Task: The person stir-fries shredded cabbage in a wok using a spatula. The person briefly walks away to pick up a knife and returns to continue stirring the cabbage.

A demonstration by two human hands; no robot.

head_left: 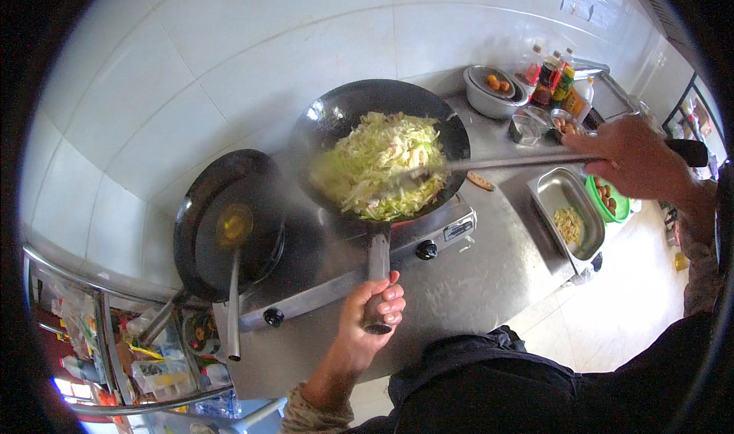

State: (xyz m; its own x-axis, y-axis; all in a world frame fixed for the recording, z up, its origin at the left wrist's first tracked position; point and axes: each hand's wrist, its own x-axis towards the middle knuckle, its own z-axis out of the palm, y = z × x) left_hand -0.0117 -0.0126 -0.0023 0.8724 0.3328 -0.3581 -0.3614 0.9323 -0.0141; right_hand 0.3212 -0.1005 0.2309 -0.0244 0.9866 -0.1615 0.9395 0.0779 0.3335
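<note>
My left hand (375, 310) is wrapped around the tubular handle (379, 256) of a black wok (338, 98). A heap of shredded cabbage (401, 147), pale green and yellow, fills much of the wok. My right hand (636, 158) grips the long metal shaft of a cooking utensil (516, 161), close to its black end grip (688, 152). The utensil's head is blurred and partly buried in the cabbage, so its exact shape is hard to tell. Beneath the wok is a steel gas stove (459, 230) with black knobs.
Left of the wok, a second wok (195, 262) holds a ladle (234, 302) with yellowish liquid. On the right are a steel pan (585, 239) of chopped food, a green bowl (616, 213), sauce bottles (550, 78) and a lidded pot (487, 101). A metal rack (103, 342) stands lower left.
</note>
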